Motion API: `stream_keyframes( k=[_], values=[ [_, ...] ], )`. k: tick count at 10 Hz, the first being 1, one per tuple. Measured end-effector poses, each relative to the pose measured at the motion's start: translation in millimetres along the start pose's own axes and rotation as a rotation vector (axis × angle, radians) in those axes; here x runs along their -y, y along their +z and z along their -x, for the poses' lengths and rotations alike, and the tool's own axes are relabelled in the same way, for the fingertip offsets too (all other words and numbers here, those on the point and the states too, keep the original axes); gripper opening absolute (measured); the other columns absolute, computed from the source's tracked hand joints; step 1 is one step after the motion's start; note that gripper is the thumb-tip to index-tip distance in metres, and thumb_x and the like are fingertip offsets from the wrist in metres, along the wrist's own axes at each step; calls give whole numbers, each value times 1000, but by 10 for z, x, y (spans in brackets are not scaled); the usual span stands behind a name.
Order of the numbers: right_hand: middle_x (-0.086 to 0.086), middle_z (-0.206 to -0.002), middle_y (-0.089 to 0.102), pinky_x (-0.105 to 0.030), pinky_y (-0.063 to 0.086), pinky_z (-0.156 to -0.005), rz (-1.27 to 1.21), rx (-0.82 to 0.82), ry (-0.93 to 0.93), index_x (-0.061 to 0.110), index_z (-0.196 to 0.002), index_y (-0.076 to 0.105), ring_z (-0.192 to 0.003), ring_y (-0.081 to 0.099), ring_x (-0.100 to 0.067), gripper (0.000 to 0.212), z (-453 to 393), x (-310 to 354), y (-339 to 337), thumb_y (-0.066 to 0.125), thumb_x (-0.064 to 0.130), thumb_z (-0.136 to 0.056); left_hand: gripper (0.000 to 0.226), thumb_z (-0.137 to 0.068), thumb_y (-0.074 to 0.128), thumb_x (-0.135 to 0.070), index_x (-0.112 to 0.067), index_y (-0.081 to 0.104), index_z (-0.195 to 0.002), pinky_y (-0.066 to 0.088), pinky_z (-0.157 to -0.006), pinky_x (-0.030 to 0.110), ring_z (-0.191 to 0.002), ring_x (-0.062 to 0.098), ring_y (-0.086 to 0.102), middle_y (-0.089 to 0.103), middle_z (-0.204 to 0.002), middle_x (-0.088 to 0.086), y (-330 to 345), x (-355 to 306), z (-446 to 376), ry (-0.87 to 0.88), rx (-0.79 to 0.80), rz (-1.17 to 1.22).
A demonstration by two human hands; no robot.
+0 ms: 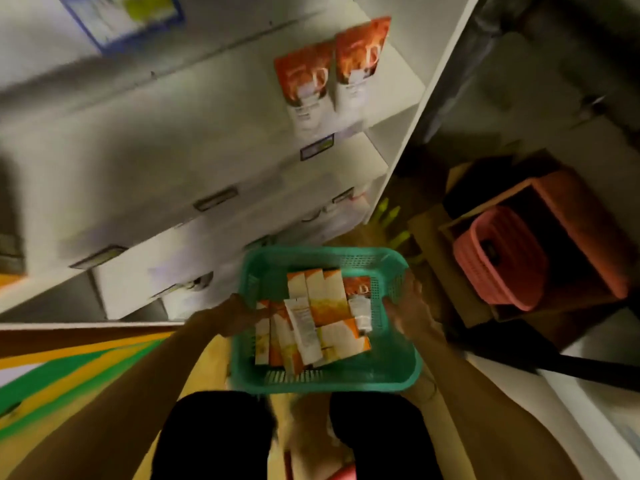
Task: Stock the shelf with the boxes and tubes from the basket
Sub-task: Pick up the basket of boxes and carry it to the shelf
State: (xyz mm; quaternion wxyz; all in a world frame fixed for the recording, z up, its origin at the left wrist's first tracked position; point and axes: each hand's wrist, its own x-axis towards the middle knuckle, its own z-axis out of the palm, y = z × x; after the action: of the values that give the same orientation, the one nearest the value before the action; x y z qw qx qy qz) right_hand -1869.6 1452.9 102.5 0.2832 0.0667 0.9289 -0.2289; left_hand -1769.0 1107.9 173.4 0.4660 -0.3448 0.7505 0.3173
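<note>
A green plastic basket (391, 368) sits low in front of me, above my legs. Several orange-and-white boxes (327, 299) and a white tube (306, 330) lie in it. My left hand (242, 315) grips the basket's left rim. At the right rim, my right hand (407, 306) holds the basket's side. The white shelf unit (173, 133) rises to the upper left. Two orange-topped tubes (360, 67) stand on its upper shelf near the right end. The picture is blurred by motion.
A pink basket (498, 258) rests inside an orange-brown crate (581, 220) on the floor at right. Yellow-green bottles (391, 216) lie at the shelf's foot. Label holders line the shelf edges. A striped green and yellow mat (69, 375) covers the floor at left.
</note>
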Motion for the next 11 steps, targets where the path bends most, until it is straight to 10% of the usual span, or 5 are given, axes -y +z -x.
stream_keyframes(
  k=[1,3,7,9,11],
  values=[
    [-11,-153,27,-46,53,-88,32,1,-28,20,-156,7,-117,57,-38,90,-474,-134,480,64,39,-89,70,-89,67,-51,-2,50,-137,47,-60,29,-83,25,58,62,-113,15,136,-8,-339,-22,67,10],
    [-13,-140,49,-52,45,-100,55,-41,-171,15,-147,33,-122,53,-34,85,-1277,-753,1397,51,62,-79,121,-26,69,-95,-24,60,-123,55,-73,30,-88,21,67,67,-114,3,567,424,-1909,53,174,65],
    [-11,-141,52,-54,49,-97,-43,-184,-310,28,-146,33,-123,56,-36,98,-1226,-1356,1228,44,80,-64,59,-74,60,-79,-41,60,-120,57,-82,41,-108,21,64,66,-119,-2,1170,564,-1400,436,-89,93],
    [-10,-138,56,-51,48,-98,-28,-138,-281,28,-142,37,-121,56,-36,83,-1056,-1362,1284,52,70,-72,39,-100,47,-49,-19,60,-121,51,-52,18,-68,2,67,64,-96,-4,1483,424,-1342,387,-46,80],
    [-1,-134,53,-41,38,-109,-150,-96,-323,24,-137,47,-127,49,-23,57,-1107,-1344,1438,59,54,-90,76,-64,76,-74,-19,65,-115,60,-76,36,-84,20,72,72,-102,6,1635,348,-2302,220,3,183]
  ],
)
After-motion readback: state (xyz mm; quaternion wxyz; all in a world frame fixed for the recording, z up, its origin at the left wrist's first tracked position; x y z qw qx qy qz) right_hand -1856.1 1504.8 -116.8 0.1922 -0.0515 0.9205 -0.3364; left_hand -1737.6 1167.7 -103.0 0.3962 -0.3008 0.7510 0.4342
